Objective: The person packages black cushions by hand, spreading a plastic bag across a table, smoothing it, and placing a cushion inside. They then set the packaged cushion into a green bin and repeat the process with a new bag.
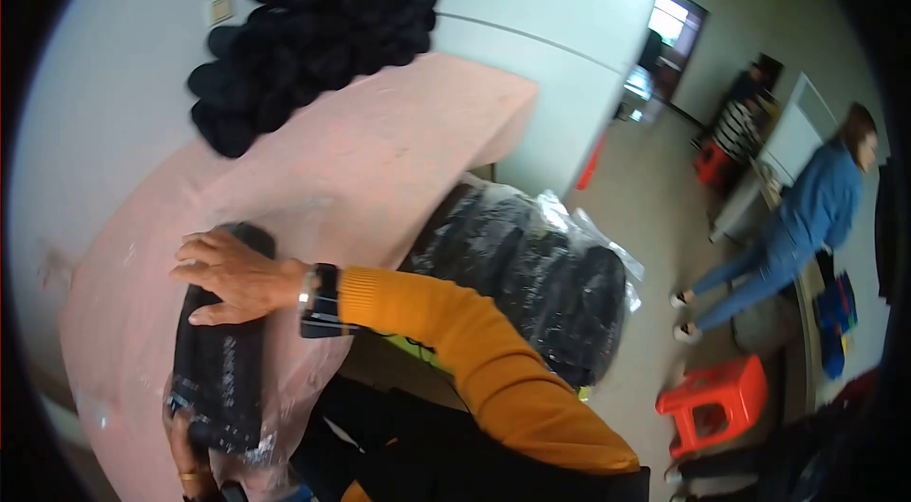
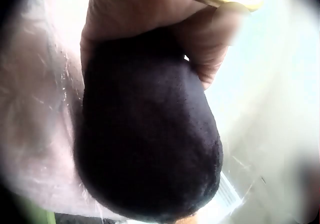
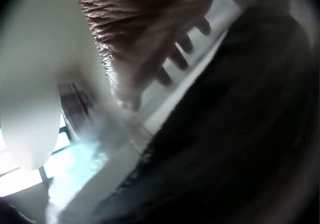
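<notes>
A long black bundle [image 1: 220,360] with rounded ends lies on the pink-covered table, inside a clear plastic bag with white print. My left hand [image 1: 185,445], a gold band at its wrist, grips the near end. In the left wrist view its fingers and thumb [image 2: 215,48] curl round the end of the black bundle [image 2: 150,134]. My right hand [image 1: 237,276] spreads its fingers over the bundle's far end. From the right wrist, that hand [image 3: 150,28] shows with fingers apart beside the dark surface [image 3: 225,124].
Many rounded black pieces [image 1: 323,27] are piled at the table's back against the wall. Several bagged black bundles [image 1: 531,284] lie to the right of the pink table cover [image 1: 380,141]. Farther right are a red stool [image 1: 716,398] and a person in blue [image 1: 807,217].
</notes>
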Demonstrator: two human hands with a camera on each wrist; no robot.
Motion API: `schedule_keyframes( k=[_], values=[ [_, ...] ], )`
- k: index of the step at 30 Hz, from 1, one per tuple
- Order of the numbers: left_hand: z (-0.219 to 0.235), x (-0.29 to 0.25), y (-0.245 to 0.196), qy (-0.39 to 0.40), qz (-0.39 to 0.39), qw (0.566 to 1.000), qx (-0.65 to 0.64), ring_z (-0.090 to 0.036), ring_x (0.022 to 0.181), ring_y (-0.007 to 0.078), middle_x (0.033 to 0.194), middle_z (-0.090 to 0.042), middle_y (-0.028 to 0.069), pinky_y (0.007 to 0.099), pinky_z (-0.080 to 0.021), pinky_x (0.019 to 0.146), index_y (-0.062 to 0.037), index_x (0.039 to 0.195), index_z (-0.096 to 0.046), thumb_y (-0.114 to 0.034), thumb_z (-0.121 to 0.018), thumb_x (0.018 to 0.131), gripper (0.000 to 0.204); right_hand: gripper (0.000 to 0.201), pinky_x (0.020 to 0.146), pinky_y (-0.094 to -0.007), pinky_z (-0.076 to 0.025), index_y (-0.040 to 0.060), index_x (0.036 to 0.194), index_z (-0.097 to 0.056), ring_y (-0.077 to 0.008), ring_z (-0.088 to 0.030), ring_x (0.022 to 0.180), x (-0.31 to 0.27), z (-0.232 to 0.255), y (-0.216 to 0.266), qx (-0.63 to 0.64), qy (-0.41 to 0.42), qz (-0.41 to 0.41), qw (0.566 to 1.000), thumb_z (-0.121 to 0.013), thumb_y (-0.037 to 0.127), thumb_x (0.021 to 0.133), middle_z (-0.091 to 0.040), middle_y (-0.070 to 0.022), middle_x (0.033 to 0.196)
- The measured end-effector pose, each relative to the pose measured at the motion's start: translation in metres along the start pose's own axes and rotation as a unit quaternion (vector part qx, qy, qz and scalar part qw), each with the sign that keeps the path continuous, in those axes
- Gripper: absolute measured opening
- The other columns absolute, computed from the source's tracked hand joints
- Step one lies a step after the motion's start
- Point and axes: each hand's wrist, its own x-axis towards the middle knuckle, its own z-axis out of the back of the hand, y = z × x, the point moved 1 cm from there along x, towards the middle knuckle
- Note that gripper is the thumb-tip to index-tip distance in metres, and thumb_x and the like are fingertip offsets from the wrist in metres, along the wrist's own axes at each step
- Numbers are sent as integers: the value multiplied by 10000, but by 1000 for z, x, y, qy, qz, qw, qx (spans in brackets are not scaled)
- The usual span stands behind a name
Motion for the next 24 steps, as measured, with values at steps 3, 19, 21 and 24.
schedule_keyframes(
  k=[3, 19, 21, 24],
  values=[
    [-5, 6, -2, 11, 13, 999, -32, -560, 1105, 204, 1260, -552, 104, 306, -466, 936, 19, 1397, -405, -298, -636, 794, 720, 589, 1044, -616, -247, 83, 1230, -539, -408, -353, 1266, -9, -7, -34, -50, 44, -10, 998, -631, 492, 817, -449, -197, 1306],
    [22, 89, 63, 244, -10, 962, -123, -504, 1207, 303, 1346, -493, 182, 433, -396, 1025, 20, 1408, -387, -328, -630, 852, 699, 635, 1012, -660, -227, 134, 1176, -592, -389, -367, 1226, -6, -14, -83, -45, 88, -59, 993, -633, 597, 743, -476, -184, 1220],
    [0, 113, 68, 252, -5, 961, -113, -502, 1210, 312, 1344, -494, 189, 443, -394, 1024, 20, 1406, -391, -322, -626, 861, 685, 641, 957, -608, -294, 129, 1142, -612, -390, -402, 1167, -22, -20, -81, -23, 67, -118, 990, -630, 615, 724, -514, -181, 1170],
    [-30, 142, 71, 254, 1, 963, -95, -497, 1214, 326, 1342, -495, 201, 458, -391, 1023, 19, 1403, -397, -313, -621, 874, 663, 650, 960, -583, -300, 100, 1099, -636, -414, -413, 1160, -20, -26, -44, -28, 52, -188, 980, -617, 628, 719, -532, -204, 1169]
  ],
)
